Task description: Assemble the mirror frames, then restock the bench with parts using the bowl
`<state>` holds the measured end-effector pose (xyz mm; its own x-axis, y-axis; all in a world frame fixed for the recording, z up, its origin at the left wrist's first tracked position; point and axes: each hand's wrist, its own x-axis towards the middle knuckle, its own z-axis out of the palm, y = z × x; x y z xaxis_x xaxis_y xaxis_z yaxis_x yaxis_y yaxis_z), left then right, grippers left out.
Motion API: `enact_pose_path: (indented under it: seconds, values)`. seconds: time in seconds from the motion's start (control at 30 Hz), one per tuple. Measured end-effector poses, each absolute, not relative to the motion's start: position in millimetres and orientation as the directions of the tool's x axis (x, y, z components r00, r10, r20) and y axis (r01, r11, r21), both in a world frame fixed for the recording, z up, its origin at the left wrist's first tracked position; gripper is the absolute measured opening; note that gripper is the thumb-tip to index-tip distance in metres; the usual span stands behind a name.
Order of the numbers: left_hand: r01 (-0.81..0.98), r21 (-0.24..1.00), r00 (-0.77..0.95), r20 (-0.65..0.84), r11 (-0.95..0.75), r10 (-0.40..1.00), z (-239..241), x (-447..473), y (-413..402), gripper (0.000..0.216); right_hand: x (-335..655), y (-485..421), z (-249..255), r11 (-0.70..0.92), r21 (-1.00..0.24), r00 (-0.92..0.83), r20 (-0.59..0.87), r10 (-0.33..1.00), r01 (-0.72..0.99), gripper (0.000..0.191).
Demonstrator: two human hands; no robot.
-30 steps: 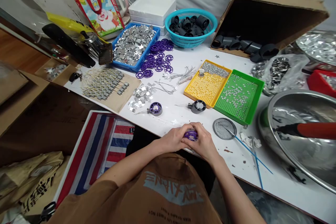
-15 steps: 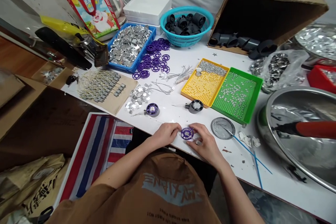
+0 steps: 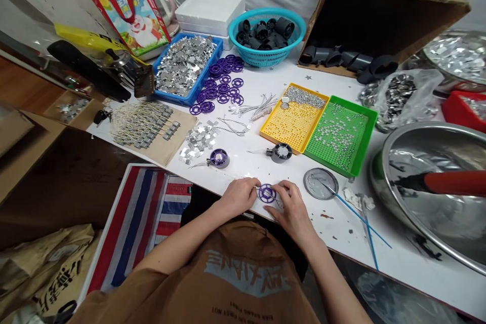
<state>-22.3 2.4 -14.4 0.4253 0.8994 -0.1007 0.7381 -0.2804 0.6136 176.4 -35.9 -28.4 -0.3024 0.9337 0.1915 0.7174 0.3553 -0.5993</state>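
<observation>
A purple spoked plastic ring (image 3: 267, 193) is between my two hands at the table's front edge, with a pale wire-like strip across its middle. My left hand (image 3: 240, 196) pinches the ring's left rim, thumb and forefinger together. My right hand (image 3: 291, 208) is curled round the right side, forefinger at the upper rim and thumb below. Fingers hide the rim's sides. Behind the hands lie a round purple-faced assembly (image 3: 218, 158) with wire leads and a dark round assembly (image 3: 281, 152) with a pale centre.
Yellow (image 3: 266, 134) and green (image 3: 355, 169) trays hold small metal parts. Purple rings (image 3: 222, 89) lie beside a blue tray (image 3: 193, 100) of metal pieces. A round dish (image 3: 313, 185) with a blue stick and a steel bowl (image 3: 383, 162) are on the right; loose metal squares (image 3: 197, 139) lie left.
My right fingers have shifted along the ring's right side, and the small silver piece seen by them is now hidden. The left hand keeps its pinch. The view has shifted slightly.
</observation>
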Motion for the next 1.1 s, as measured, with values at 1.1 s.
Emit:
enact_pose_path:
  seconds: [1.1]
  values:
    - [0.794,0.549,0.429,-0.202,-0.261,0.88,-11.1,-16.2,-6.8,0.047,183.1,-34.2,-26.6,0.089,-0.847,-0.167,0.0,0.986,0.525,0.018]
